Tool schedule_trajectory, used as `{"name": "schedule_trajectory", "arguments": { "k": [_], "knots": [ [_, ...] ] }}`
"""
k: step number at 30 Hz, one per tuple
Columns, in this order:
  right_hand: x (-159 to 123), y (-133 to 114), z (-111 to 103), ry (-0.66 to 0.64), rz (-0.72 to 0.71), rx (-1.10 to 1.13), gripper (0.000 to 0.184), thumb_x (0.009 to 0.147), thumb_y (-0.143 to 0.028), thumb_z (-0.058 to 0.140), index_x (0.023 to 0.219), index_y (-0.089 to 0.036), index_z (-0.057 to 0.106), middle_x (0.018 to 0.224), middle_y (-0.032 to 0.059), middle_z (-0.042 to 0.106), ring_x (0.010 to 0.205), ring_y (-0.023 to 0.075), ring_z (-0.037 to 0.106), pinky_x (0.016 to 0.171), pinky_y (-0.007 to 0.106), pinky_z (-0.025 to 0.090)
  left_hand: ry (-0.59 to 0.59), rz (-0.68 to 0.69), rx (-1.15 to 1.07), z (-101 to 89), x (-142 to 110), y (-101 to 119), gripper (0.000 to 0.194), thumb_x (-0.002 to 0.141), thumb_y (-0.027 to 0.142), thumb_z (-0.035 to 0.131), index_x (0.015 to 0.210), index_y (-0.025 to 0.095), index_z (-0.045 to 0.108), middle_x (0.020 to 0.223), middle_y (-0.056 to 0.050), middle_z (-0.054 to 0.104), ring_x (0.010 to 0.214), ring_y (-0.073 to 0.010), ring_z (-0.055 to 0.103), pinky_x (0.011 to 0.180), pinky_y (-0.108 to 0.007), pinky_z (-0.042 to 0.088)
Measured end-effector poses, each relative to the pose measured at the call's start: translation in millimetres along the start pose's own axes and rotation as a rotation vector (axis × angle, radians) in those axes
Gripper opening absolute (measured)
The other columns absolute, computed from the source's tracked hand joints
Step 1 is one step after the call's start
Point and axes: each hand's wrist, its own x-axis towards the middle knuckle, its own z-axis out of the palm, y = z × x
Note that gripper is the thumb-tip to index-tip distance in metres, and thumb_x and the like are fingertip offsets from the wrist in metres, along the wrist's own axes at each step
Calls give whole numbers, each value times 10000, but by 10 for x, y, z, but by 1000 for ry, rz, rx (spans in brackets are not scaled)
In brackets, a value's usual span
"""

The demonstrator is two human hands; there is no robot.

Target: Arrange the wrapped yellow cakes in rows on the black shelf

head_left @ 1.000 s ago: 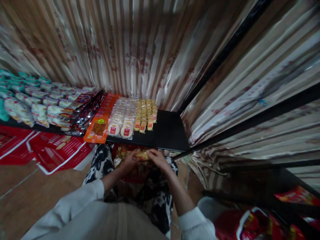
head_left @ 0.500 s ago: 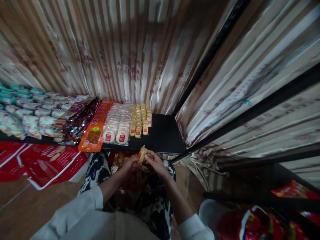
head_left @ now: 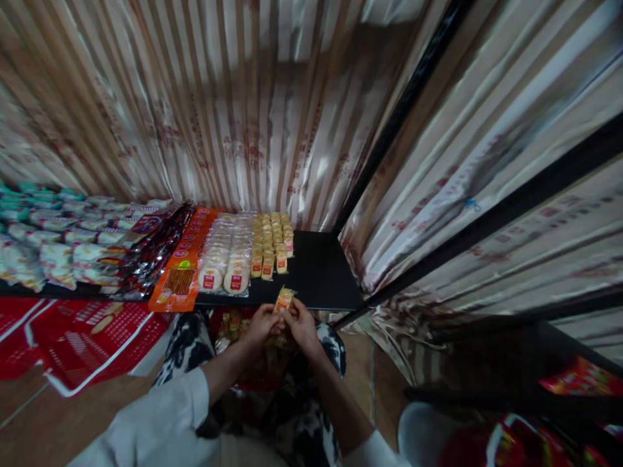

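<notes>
A small yellow packaged snack (head_left: 283, 299) with a reddish label is pinched between my two hands, just in front of the black shelf edge. My left hand (head_left: 263, 323) grips its left side, and my right hand (head_left: 300, 325) has thumb and fingers closed on its right side. Behind it on the shelf stand rows of matching yellow snack packs (head_left: 268, 243). Left of these lie two rows of round white crackers in clear wrap (head_left: 237, 277). Below my hands, between my knees, a container of more wrapped snacks (head_left: 233, 327) is partly hidden by my arms.
The black shelf (head_left: 324, 272) also bears an orange snack packet (head_left: 179, 282), dark red packets (head_left: 158, 250) and white bags (head_left: 57, 263). Red baskets (head_left: 97, 344) sit below left. A black frame bar (head_left: 438, 250) crosses the right side before a striped curtain (head_left: 233, 97). Red packets (head_left: 584, 377) lie lower right.
The snack pack has turned more upright, its label now facing me, and my hands have come closer together around it. The camera view has shifted slightly, so the shelf appears lower.
</notes>
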Motion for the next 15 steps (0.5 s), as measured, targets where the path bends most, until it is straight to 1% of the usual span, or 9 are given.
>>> {"name": "schedule_trajectory", "arguments": {
  "k": [3, 5, 7, 9, 11, 13, 15],
  "knots": [
    [126, 33, -106, 61, -7, -37, 284, 712, -332, 612, 962, -197, 601, 826, 30, 679, 744, 172, 645, 698, 290, 520, 9, -20, 36, 158, 65, 58, 203, 747, 174, 638, 904, 143, 512, 663, 6, 635, 485, -72, 588, 483, -172, 438],
    [238, 53, -180, 96, -15, -6, 345, 702, -314, 615, 1027, -203, 581, 821, 28, 677, 724, 167, 642, 674, 287, 525, 14, -21, 86, 264, 112, 120, 193, 771, 179, 615, 936, 146, 521, 673, 7, 631, 496, -68, 586, 488, -167, 439],
    [370, 70, -254, 147, -35, 27, 409, 680, -314, 630, 1068, -204, 559, 834, 28, 672, 726, 160, 637, 664, 279, 529, 56, -13, 169, 359, 162, 187, 210, 788, 187, 587, 989, 150, 540, 729, -6, 642, 521, -66, 585, 489, -161, 432],
    [518, 84, -330, 184, -55, 47, 429, 662, -326, 638, 1062, -195, 555, 843, 30, 666, 719, 152, 629, 662, 274, 529, 136, 28, 277, 441, 210, 247, 263, 791, 170, 557, 1054, 156, 554, 870, -44, 659, 590, -75, 599, 509, -164, 441],
    [678, 98, -403, 211, -73, 52, 414, 654, -330, 636, 1036, -186, 563, 841, 31, 664, 701, 145, 621, 668, 276, 528, 200, 116, 375, 514, 253, 296, 324, 777, 132, 533, 1099, 163, 567, 1051, -83, 633, 711, -97, 618, 576, -180, 474],
    [841, 114, -462, 232, -94, 34, 388, 654, -320, 633, 1013, -182, 579, 835, 32, 666, 689, 145, 618, 681, 286, 528, 202, 204, 426, 589, 286, 335, 347, 763, 116, 519, 1098, 172, 591, 1178, -96, 581, 843, -126, 616, 658, -202, 504],
    [1001, 133, -499, 239, -114, 17, 374, 659, -304, 624, 1010, -178, 588, 846, 38, 671, 706, 152, 625, 707, 300, 530, 144, 260, 403, 672, 317, 369, 324, 773, 138, 503, 1075, 181, 613, 1276, -89, 524, 948, -151, 600, 711, -224, 521]
  ]
}}
